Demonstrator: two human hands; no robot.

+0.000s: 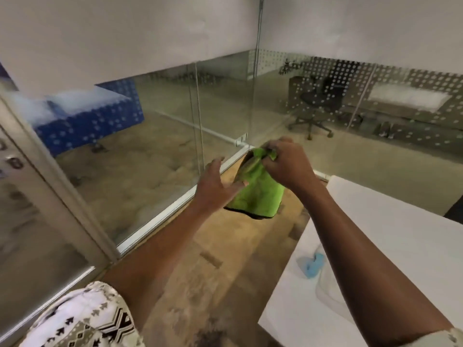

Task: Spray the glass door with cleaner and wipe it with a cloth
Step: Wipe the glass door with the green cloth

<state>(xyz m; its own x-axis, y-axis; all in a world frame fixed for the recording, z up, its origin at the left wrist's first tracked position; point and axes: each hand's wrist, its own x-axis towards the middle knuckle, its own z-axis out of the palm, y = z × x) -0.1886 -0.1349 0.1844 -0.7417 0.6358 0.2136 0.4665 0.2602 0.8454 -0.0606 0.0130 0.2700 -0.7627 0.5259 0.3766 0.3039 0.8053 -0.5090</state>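
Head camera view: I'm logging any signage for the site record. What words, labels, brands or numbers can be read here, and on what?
No text can be read.
Door frame, left edge: dark marks, perhaps digits, too blurred to read.
Glass partition: only a pattern of white dots.
Green cloth: no label visible.

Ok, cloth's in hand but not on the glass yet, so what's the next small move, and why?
Probably close the left hand on the hanging green cloth to fold it into a pad. The right hand pinches only its bunched top, the left hand is open beside it, and the cloth dangles loose, away from the glass panel. A spray bottle-like shape on the white table is too blurred to confirm.
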